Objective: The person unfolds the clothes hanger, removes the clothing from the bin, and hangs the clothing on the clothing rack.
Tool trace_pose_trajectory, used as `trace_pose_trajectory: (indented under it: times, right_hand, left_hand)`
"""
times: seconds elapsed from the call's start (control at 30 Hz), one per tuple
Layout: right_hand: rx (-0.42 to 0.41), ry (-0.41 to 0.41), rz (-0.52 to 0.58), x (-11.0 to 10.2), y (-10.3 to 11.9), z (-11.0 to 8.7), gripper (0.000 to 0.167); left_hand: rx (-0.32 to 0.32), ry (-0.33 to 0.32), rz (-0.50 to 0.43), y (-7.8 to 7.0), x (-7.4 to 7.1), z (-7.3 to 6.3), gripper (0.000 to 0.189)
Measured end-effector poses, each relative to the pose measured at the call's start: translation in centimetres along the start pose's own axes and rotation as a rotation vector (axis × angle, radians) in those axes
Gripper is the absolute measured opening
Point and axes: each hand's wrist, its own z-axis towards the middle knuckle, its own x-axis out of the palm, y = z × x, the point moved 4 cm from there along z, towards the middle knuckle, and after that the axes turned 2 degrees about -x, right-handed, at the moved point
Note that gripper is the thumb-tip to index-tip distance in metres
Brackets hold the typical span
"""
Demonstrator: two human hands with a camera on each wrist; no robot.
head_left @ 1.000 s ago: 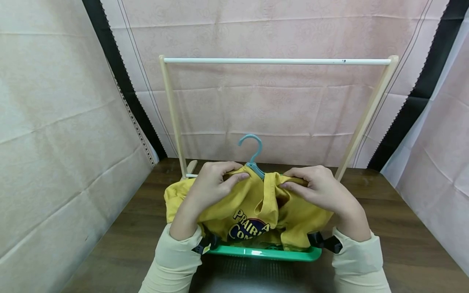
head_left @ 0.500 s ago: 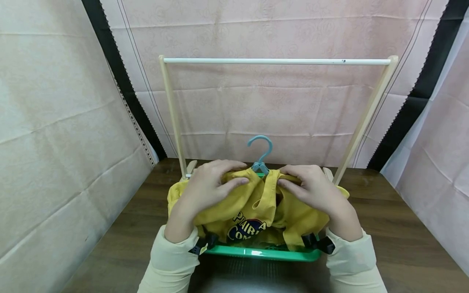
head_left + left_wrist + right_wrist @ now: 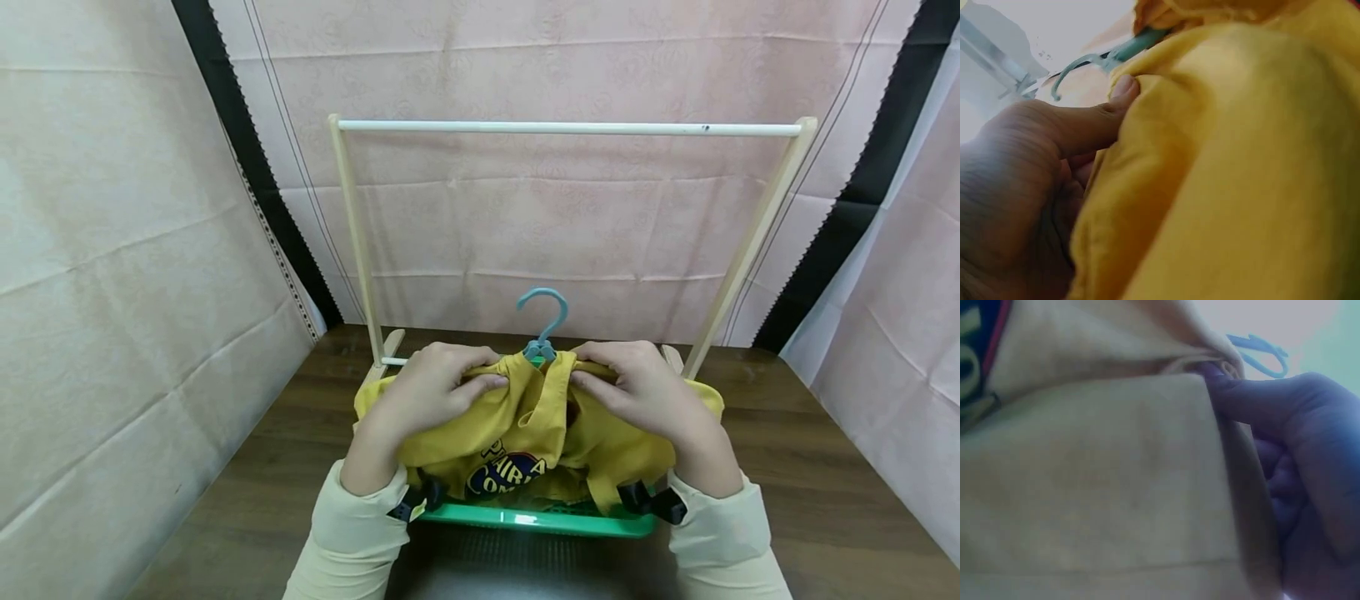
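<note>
A yellow shirt [image 3: 487, 425] with a dark printed badge hangs between both hands over a green tray [image 3: 540, 521]. The hook of a blue clothes hanger [image 3: 553, 321] sticks up out of its collar; the hanger's arms are mostly hidden by the cloth. My left hand [image 3: 431, 392] pinches the shirt at the shoulder left of the collar, thumb in front, as the thumb [image 3: 1094, 122] in the left wrist view shows. On the other side of the collar, my right hand [image 3: 648, 396] grips the opposite shoulder, its thumb [image 3: 1241, 394] pressed on the folded cloth.
Behind the shirt stands a cream clothes rack with a white top rail [image 3: 570, 128] and two slanted posts. It rests on a brown wooden table [image 3: 787, 450]. Pale fabric walls [image 3: 525, 225] with black strips enclose the back and sides.
The hanger's hook has shifted right and turned more upright, then sunk a little. My right hand has moved slightly left. Both hands keep hold of the shirt.
</note>
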Motion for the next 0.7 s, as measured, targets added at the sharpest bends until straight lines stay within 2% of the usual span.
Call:
trace_pose_trajectory:
  times: [0.07, 0.13, 0.33, 0.5, 0.6, 0.7]
  right_hand:
    - [-0.026, 0.005, 0.045, 0.5, 0.3, 0.3, 0.023]
    - [-0.039, 0.002, 0.045, 0.9, 0.7, 0.5, 0.023]
    - [-0.077, -0.033, 0.046, 1.7, 1.3, 1.0, 0.024]
    - [-0.104, -0.033, 0.074, 1.2, 1.4, 1.0, 0.027]
    - [-0.067, 0.024, 0.108, 0.5, 1.3, 0.7, 0.028]
    - [0.035, 0.085, 0.093, -0.7, 0.7, -0.1, 0.028]
  left_hand:
    - [0.005, -0.002, -0.008, -0.3, 0.3, 0.2, 0.007]
    - [0.007, -0.01, -0.028, -0.6, 0.6, 0.3, 0.008]
    - [0.014, -0.078, -0.064, -1.2, 1.0, 0.6, 0.026]
    - [0.011, -0.095, -0.106, -1.3, 0.9, 0.6, 0.014]
    - [-0.009, -0.075, -0.128, -1.1, 0.8, 0.5, 0.011]
    - [-0.033, -0.068, -0.14, -0.8, 0.6, 0.4, 0.012]
